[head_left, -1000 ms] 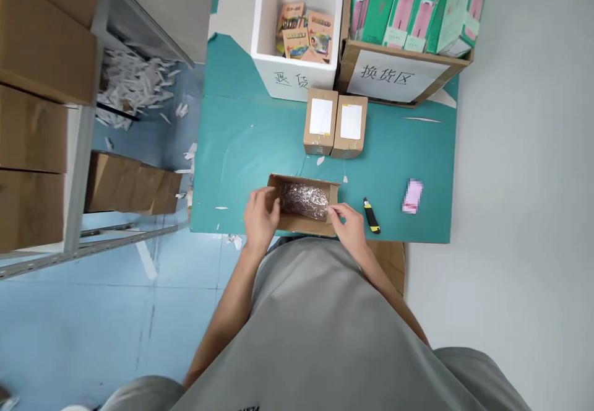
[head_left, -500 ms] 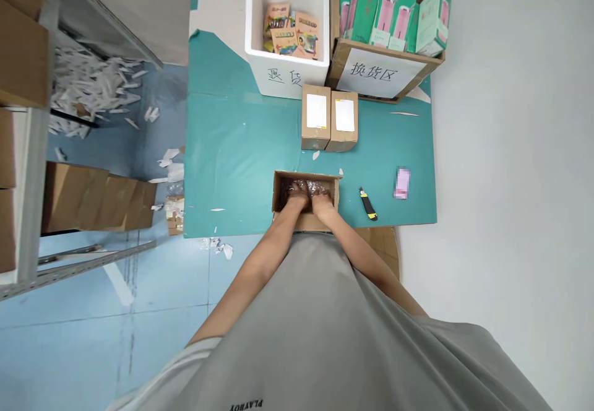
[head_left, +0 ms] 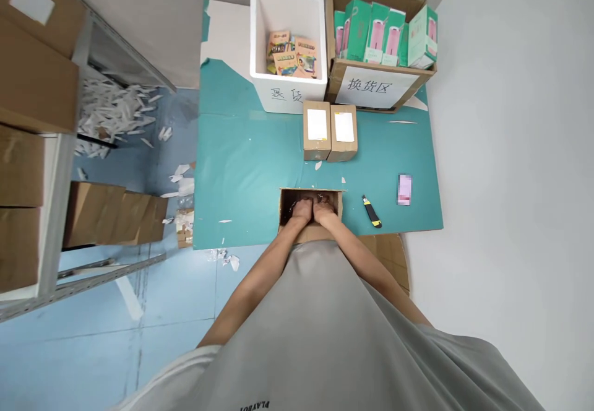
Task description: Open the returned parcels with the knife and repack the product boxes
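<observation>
An open cardboard box (head_left: 282, 207) stands at the table's near edge, with crinkled clear plastic wrapping (head_left: 323, 198) showing inside it. Both hands reach into it, close together. My left hand (head_left: 302, 209) is closed with its fingers curled down on the wrapping. Beside it, my right hand (head_left: 321, 209) is also closed on the wrapping. My fingertips are mostly hidden, and whatever lies under the plastic cannot be made out. To the right of the box lies a black and yellow utility knife (head_left: 372, 211).
Two small labelled cartons (head_left: 317, 151) stand beyond the box. Behind them are a white foam bin (head_left: 278, 95) of colourful packets and a large carton (head_left: 429, 72) of green boxes. A phone-like pink object (head_left: 404, 189) lies right. Shelving (head_left: 53, 213) stands left.
My hands have drawn closer together and curled inside the box. Less of the shiny wrapping shows now. The whole view has shifted slightly as my head moved.
</observation>
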The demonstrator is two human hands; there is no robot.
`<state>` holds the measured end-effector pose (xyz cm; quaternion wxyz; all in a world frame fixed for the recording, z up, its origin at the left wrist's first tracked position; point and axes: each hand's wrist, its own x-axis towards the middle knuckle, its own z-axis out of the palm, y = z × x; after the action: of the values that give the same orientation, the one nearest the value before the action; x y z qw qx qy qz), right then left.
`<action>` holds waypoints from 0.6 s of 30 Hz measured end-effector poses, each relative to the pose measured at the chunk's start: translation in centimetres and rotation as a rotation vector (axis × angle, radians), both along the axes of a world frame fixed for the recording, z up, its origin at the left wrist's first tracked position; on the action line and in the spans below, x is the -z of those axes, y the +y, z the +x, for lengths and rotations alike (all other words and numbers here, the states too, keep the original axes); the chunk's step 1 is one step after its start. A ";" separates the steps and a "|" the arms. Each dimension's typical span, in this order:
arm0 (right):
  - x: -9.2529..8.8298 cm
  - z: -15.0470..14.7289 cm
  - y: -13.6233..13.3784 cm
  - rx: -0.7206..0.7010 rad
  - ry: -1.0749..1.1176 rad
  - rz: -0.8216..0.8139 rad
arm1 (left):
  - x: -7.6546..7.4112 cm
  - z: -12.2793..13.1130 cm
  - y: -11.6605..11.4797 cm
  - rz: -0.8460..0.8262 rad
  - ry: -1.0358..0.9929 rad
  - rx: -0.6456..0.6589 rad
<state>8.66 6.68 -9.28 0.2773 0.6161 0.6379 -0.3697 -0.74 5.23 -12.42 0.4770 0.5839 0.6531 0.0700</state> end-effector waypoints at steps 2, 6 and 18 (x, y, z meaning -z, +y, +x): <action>-1.6 0.8 -0.5 -0.032 0.052 0.027 | -1.0 -1.1 -1.4 0.009 0.021 -0.015; -6.0 2.6 -2.9 0.012 0.400 0.260 | -4.1 -4.5 -5.1 0.248 -0.167 -0.197; -9.0 -14.5 -3.7 -0.144 1.450 0.430 | -12.6 -19.7 -13.5 0.667 -0.683 -1.065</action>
<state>-5.81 2.96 -0.29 -0.3142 0.2160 0.7570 -0.5305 -20.44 -8.25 0.19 0.3520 0.2462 0.6075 0.6682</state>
